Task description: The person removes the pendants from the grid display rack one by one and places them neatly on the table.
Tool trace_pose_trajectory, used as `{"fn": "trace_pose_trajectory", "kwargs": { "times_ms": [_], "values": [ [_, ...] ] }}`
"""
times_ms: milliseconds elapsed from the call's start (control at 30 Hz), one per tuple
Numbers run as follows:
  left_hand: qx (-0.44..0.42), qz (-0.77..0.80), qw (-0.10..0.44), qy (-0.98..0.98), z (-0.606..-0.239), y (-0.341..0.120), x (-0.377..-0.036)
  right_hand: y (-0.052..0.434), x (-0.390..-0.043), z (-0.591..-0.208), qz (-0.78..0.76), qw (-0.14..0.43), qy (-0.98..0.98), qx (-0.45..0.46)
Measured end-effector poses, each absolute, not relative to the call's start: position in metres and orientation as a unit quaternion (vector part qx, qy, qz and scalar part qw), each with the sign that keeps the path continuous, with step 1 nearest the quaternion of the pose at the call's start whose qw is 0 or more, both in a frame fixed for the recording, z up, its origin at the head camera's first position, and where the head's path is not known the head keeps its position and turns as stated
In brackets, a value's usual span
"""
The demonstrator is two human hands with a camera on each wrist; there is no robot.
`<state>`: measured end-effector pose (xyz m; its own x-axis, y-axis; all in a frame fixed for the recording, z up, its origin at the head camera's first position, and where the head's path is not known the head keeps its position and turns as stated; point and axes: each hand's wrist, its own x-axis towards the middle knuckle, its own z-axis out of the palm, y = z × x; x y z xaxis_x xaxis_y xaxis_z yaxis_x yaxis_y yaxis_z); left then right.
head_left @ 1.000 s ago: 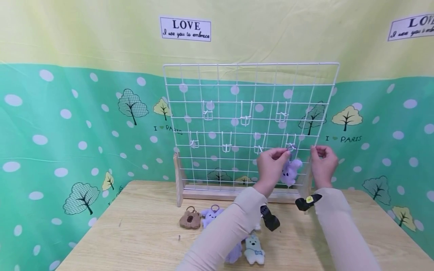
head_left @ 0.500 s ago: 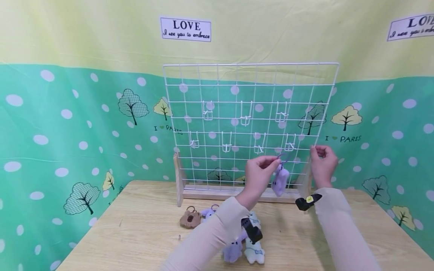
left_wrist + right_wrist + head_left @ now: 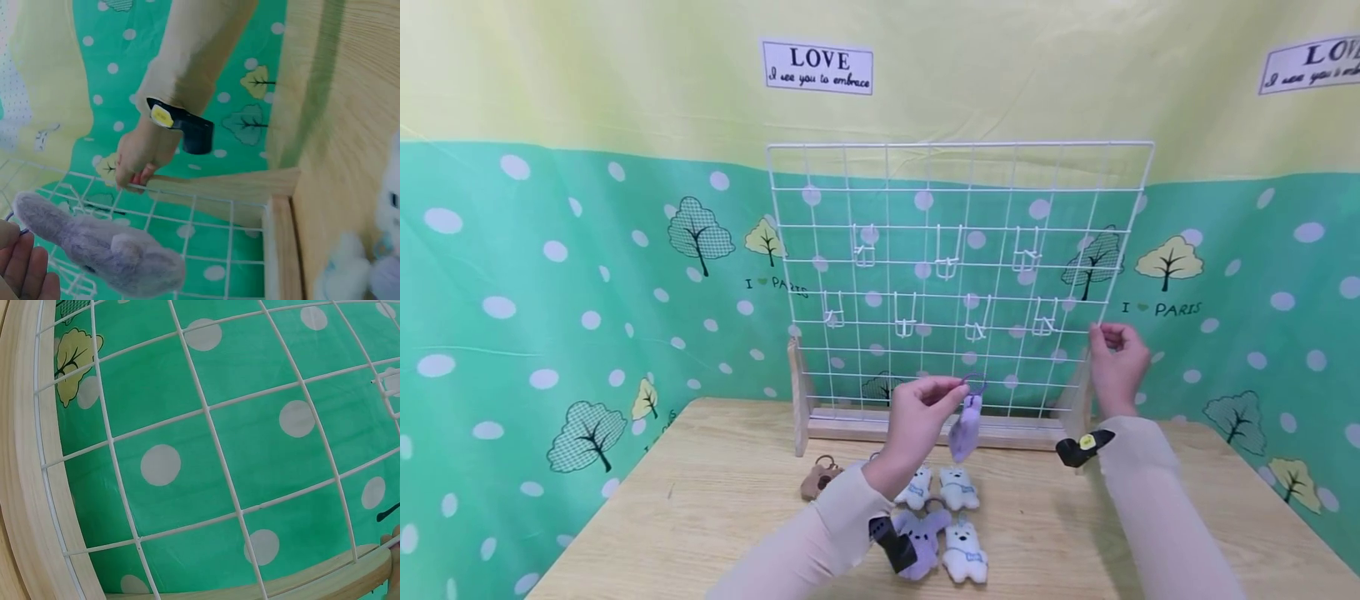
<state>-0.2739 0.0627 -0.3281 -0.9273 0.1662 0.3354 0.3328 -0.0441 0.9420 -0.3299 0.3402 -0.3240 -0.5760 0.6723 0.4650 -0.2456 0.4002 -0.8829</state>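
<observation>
My left hand (image 3: 925, 417) pinches the ring of a purple plush keychain (image 3: 966, 432), which dangles in front of the lower part of a white wire grid rack (image 3: 962, 145). Up close in the left wrist view, the plush (image 3: 125, 250) hangs sideways on from the fingers (image 3: 28, 269). My right hand (image 3: 1118, 368) grips the rack's right edge, just above its wooden foot. Only a sliver of that hand (image 3: 395, 562) shows in the right wrist view. Two rows of white wire hooks (image 3: 1045, 323) sit on the grid, bare of keychains.
On the wooden table (image 3: 647, 517) before the rack lie several plush keychains: a brown one (image 3: 816, 481) partly behind my left sleeve, a purple one (image 3: 925, 537) and white ones (image 3: 966, 557). A green and yellow printed cloth (image 3: 550, 333) hangs behind.
The purple plush keychain has come off the lower right hook. My left hand has carried it down and to the left. My right hand keeps its grip on the rack's edge.
</observation>
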Motion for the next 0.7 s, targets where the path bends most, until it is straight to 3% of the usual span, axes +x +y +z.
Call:
{"fn": "trace_pose_trajectory", "kwargs": {
  "times_ms": [700],
  "values": [
    [-0.168,-0.671,0.007,-0.722,-0.37,-0.025,-0.246,0.34,-0.331,-0.326,0.516,0.449,-0.715,-0.145]
  ]
}}
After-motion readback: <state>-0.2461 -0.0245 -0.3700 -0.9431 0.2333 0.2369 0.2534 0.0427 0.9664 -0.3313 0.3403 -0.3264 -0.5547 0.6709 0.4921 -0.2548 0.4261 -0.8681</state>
